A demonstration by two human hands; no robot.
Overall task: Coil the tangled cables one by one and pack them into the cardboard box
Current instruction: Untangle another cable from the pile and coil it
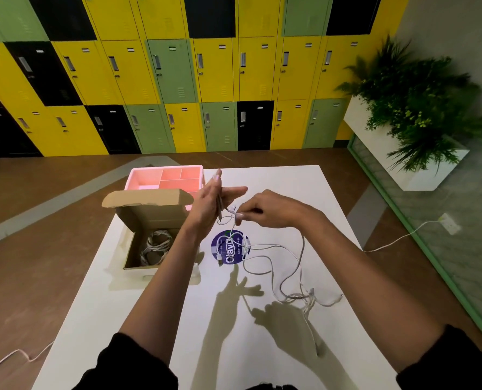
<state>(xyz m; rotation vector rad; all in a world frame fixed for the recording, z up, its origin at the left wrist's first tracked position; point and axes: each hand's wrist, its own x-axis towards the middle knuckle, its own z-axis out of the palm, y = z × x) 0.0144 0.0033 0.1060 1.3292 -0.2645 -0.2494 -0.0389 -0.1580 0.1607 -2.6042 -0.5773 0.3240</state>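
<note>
Head view, read from left to right. At the left of the white worktop (99, 311) we find the open brown cardboard box (149, 218) with its flap raised. A bundle of coiled grey-white cables (156, 246) already lies inside, and we take this as the finished share of the task. Behind the box stands a pink plastic compartment tray (144, 178).

Next comes the left hand (210, 205), held upright above the worktop with fingers and thumb straight and spread. A strand runs down its palm side, but we cannot tell whether it is looped round the hand. Just beside it, the right hand (265, 211) pinches the thin white cable (270, 245) near one end between curled fingertips.

From that pinch the cable hangs down across a round purple printed sticker (230, 249). It then trails rightward over the worktop to a loose knot of white cable ends (308, 298) near the right edge.

We judge the coiling of this cable to be at its start, since few or no turns are formed and most of its length lies slack. It has yet to be freed from the knot, wound and placed in the box. We cannot tell whether the knot holds one further cable or several.
</note>
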